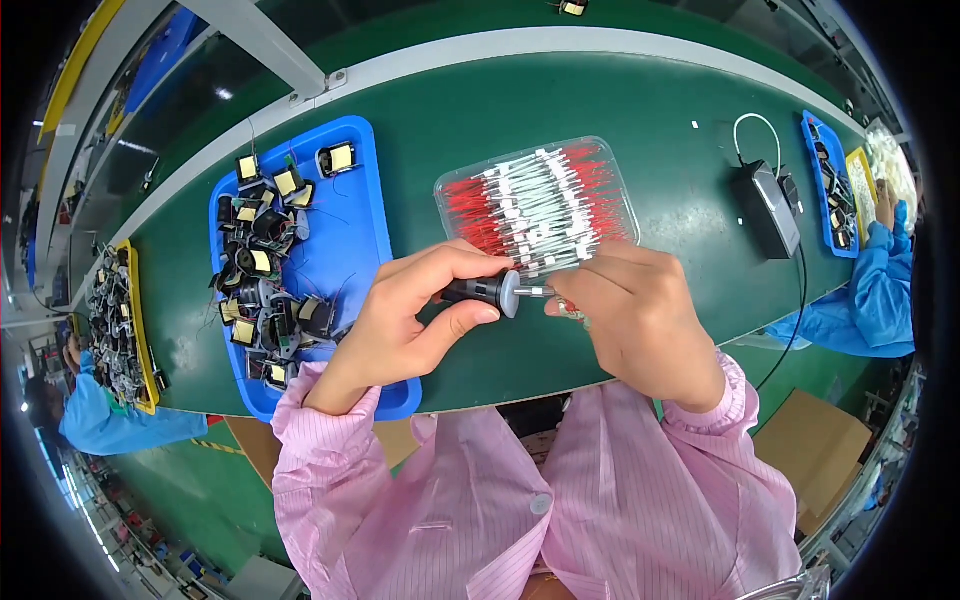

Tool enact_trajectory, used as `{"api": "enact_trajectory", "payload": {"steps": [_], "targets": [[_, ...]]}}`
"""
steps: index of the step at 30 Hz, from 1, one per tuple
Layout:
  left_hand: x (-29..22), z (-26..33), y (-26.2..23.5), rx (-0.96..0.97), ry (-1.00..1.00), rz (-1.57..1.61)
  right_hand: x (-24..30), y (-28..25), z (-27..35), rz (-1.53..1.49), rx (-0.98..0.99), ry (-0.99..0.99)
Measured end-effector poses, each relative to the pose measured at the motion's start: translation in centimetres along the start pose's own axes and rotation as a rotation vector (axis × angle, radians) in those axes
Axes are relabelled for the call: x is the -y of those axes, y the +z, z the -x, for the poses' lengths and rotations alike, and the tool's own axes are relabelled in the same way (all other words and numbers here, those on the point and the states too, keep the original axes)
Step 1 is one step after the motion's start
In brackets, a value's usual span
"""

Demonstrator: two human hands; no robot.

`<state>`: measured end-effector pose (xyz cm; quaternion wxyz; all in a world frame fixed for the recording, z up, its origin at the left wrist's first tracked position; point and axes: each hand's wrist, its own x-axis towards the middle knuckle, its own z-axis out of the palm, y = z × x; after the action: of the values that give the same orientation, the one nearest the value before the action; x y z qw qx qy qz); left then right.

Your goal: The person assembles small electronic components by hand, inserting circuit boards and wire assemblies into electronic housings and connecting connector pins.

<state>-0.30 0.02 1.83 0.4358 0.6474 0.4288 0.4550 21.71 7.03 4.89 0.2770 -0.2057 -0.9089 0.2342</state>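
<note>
My left hand (425, 310) is closed around a black cylindrical part (478, 291) with a grey round flange (511, 293) on its right end. From the flange a short silvery rod-like piece (535, 291) reaches across to my right hand (630, 315), whose fingers are pinched on it. Something small and pale green (572, 312) shows under those fingertips, too small to name. Just beyond both hands lies a clear plastic tray (437, 192) filled with white wires that have red ends (535, 205).
A blue tray (375, 240) on the left holds several black assemblies with pale yellow pads (262, 262). A black power adapter (768, 210) with cables stands at the right. Farther out are a yellow tray (140, 330), another blue tray (818, 130), and co-workers' blue sleeves (880, 290).
</note>
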Motion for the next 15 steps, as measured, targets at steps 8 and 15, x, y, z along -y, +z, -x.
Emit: {"api": "enact_trajectory", "payload": {"steps": [8,15], "targets": [[-0.05,-0.01,0.02,-0.025,0.025,-0.023,0.32,0.41,-0.15,0.018,0.012,0.089],[0.79,-0.05,0.07,0.031,-0.001,0.073,-0.23,0.55,-0.66,0.138,0.047,-0.103]]}}
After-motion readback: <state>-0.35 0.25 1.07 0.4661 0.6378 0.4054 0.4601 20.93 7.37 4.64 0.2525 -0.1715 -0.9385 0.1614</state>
